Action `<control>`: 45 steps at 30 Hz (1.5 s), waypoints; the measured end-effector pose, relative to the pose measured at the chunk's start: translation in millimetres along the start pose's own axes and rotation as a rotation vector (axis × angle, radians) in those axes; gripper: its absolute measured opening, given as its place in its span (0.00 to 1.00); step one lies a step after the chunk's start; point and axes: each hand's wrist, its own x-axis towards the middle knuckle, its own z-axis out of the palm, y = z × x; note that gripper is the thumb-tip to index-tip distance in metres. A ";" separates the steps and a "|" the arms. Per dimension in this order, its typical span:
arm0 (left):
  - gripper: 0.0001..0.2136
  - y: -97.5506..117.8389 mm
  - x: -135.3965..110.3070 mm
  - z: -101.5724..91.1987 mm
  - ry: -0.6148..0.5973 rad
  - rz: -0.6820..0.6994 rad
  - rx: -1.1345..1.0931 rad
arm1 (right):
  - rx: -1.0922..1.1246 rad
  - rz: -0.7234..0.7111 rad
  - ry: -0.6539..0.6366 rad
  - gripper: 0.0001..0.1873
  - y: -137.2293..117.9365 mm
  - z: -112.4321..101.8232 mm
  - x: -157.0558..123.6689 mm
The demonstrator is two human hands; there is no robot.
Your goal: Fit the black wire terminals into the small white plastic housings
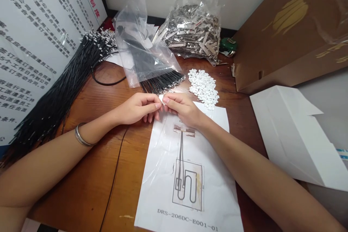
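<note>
My left hand [144, 108] and my right hand [182, 107] meet above the top of a printed sheet [160, 181], thumbs and forefingers pinched together. A tiny white connector housing [161, 98] shows between the fingertips; its details are too small to make out. From under my left hand a thin black wire [115, 168] trails toward the table's near edge; its upper end is hidden in the fingers. Just beyond my hands, black wires [163, 82] with bright tips stick out of a clear plastic bag [127, 43]. Right of them lies a pile of small white connector housings [203, 86].
A thick bundle of black wires with white ends [62, 76] leans along the left board [32, 25]. Behind stands a clear bag of metal strips [193, 32], beside a green object [228, 46]. A cardboard box [272, 43] and folded white card [296, 137] flank the right side.
</note>
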 end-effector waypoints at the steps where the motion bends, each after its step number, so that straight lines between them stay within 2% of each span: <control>1: 0.13 0.3 0.0 -0.1 0.000 0.000 -0.005 | 0.006 0.002 0.001 0.21 0.3 -0.2 -0.3; 29: 0.11 -1.5 -0.1 -1.2 -0.010 -0.003 0.000 | -0.046 -0.017 -0.017 0.23 -1.4 1.2 -1.3; 45: 0.09 3.7 0.7 -2.8 -0.055 -0.081 -0.055 | -0.280 -0.127 -0.075 0.18 -2.9 -1.2 -2.2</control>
